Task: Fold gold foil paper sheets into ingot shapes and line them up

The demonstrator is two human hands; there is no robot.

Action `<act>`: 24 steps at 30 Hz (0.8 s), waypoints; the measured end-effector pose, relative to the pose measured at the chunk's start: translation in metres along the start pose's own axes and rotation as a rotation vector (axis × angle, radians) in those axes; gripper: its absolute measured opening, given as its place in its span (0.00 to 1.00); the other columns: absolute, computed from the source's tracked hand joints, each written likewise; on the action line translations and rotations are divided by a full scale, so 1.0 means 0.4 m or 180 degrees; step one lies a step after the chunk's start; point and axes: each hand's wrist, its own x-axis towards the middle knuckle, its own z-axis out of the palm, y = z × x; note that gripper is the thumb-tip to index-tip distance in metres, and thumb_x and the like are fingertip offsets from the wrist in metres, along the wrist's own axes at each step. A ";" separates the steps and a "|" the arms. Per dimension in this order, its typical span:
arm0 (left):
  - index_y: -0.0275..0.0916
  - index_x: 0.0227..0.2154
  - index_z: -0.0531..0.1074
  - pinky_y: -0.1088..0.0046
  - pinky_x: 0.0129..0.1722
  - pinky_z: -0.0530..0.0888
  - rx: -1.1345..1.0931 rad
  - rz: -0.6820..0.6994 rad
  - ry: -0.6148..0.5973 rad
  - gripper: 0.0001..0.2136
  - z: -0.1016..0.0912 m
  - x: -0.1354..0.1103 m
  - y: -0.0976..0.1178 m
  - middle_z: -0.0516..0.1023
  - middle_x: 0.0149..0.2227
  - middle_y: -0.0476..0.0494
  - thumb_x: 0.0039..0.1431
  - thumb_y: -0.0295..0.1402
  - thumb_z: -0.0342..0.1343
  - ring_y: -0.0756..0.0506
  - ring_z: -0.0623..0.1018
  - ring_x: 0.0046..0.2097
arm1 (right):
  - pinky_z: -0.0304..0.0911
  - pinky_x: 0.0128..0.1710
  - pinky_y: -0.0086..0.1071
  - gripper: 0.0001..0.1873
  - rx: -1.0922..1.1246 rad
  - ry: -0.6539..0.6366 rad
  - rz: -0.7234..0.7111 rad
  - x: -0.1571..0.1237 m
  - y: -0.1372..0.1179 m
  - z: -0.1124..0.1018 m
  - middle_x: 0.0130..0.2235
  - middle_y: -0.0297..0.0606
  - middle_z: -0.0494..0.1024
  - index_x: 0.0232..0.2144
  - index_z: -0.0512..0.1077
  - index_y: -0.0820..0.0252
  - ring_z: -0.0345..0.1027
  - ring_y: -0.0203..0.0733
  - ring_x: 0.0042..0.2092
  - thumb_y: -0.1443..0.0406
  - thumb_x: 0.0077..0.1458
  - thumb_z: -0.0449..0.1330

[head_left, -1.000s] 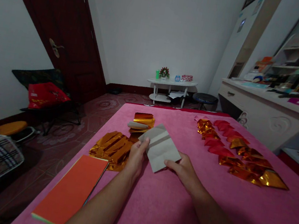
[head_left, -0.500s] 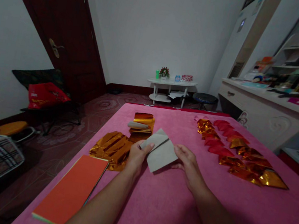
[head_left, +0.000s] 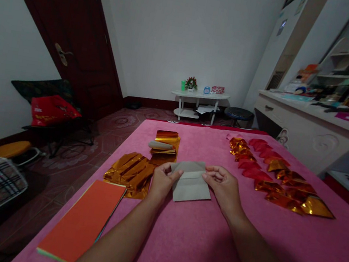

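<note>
A grey folded sheet of paper lies flat on the pink tabletop in front of me, its top part folded down. My left hand pinches the sheet's left edge with thumb and fingers closed on it. My right hand grips the right end of the fold, fingers curled. Both forearms reach in from the bottom of the view.
A stack of orange paper sheets lies at the near left edge. Gold foil folded pieces and a gold stack sit left of my hands. A row of red and gold folded pieces runs along the right side.
The grey sheet was held tilted above the table. It has been turned square and laid down, and both hands now pinch the ends of its folded top edge.
</note>
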 end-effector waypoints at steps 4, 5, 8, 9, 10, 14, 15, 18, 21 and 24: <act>0.34 0.27 0.74 0.76 0.28 0.69 -0.0227 -0.0065 0.0190 0.12 0.001 0.001 0.006 0.77 0.25 0.48 0.40 0.34 0.68 0.51 0.73 0.24 | 0.64 0.30 0.31 0.16 -0.0192 0.0082 -0.0126 -0.002 -0.004 0.001 0.29 0.36 0.76 0.34 0.68 0.59 0.70 0.40 0.31 0.59 0.44 0.65; 0.34 0.28 0.74 0.77 0.27 0.69 -0.0197 -0.0051 0.0226 0.13 0.000 0.003 0.004 0.77 0.25 0.48 0.39 0.34 0.68 0.51 0.73 0.24 | 0.63 0.29 0.30 0.15 -0.0239 0.0127 -0.0143 -0.001 -0.004 0.000 0.28 0.35 0.75 0.33 0.67 0.58 0.69 0.40 0.30 0.58 0.44 0.65; 0.35 0.31 0.74 0.77 0.28 0.68 0.0141 0.0113 0.0231 0.14 -0.008 0.010 -0.006 0.76 0.27 0.47 0.40 0.32 0.67 0.51 0.73 0.26 | 0.60 0.26 0.29 0.13 -0.0429 0.0180 -0.0196 0.003 0.003 -0.002 0.25 0.31 0.72 0.26 0.64 0.57 0.66 0.37 0.27 0.59 0.43 0.65; 0.35 0.33 0.74 0.76 0.28 0.68 0.0395 0.0209 0.0235 0.14 -0.012 0.011 -0.010 0.76 0.28 0.47 0.41 0.31 0.66 0.51 0.73 0.26 | 0.59 0.25 0.28 0.13 -0.0518 0.0159 -0.0220 0.005 0.007 -0.002 0.24 0.31 0.71 0.25 0.64 0.57 0.66 0.37 0.26 0.60 0.43 0.64; 0.36 0.35 0.73 0.75 0.29 0.68 0.0721 0.0324 0.0254 0.15 -0.015 0.010 -0.013 0.75 0.28 0.48 0.41 0.29 0.65 0.51 0.73 0.26 | 0.58 0.25 0.28 0.11 -0.0621 0.0124 -0.0247 0.007 0.011 -0.003 0.23 0.30 0.70 0.24 0.64 0.57 0.65 0.36 0.26 0.61 0.42 0.64; 0.41 0.48 0.69 0.68 0.41 0.70 0.2124 0.1033 0.0268 0.28 -0.019 -0.004 -0.001 0.73 0.42 0.44 0.39 0.22 0.63 0.46 0.74 0.39 | 0.56 0.23 0.27 0.05 -0.1043 0.0011 -0.0310 0.013 0.032 -0.005 0.22 0.29 0.68 0.25 0.68 0.59 0.63 0.35 0.24 0.64 0.43 0.60; 0.42 0.50 0.68 0.66 0.45 0.69 0.2400 0.1252 0.0213 0.30 -0.017 -0.010 0.007 0.70 0.47 0.42 0.38 0.21 0.63 0.43 0.72 0.44 | 0.56 0.24 0.27 0.05 -0.1161 -0.0015 -0.0326 0.014 0.038 -0.007 0.22 0.30 0.69 0.26 0.69 0.59 0.63 0.35 0.25 0.64 0.43 0.60; 0.43 0.43 0.73 0.61 0.51 0.65 0.3209 0.1732 -0.0041 0.22 -0.010 -0.020 0.031 0.67 0.51 0.41 0.42 0.21 0.60 0.40 0.67 0.52 | 0.58 0.25 0.29 0.06 -0.1622 -0.0180 -0.0362 0.021 0.048 -0.016 0.23 0.32 0.73 0.28 0.74 0.60 0.66 0.37 0.26 0.65 0.45 0.58; 0.41 0.28 0.77 0.62 0.46 0.66 0.3641 0.1742 -0.0698 0.11 -0.010 -0.016 0.034 0.75 0.38 0.43 0.47 0.19 0.55 0.41 0.72 0.44 | 0.60 0.29 0.31 0.09 -0.2136 -0.0448 -0.0440 0.031 0.043 -0.030 0.28 0.37 0.77 0.28 0.78 0.59 0.68 0.40 0.29 0.66 0.46 0.57; 0.40 0.26 0.78 0.67 0.41 0.68 0.3301 0.1532 -0.1221 0.15 -0.022 0.000 0.022 0.78 0.30 0.43 0.46 0.16 0.50 0.44 0.75 0.36 | 0.62 0.35 0.32 0.14 -0.2336 -0.0767 -0.0545 0.039 0.027 -0.051 0.33 0.39 0.78 0.30 0.80 0.57 0.70 0.41 0.34 0.71 0.45 0.56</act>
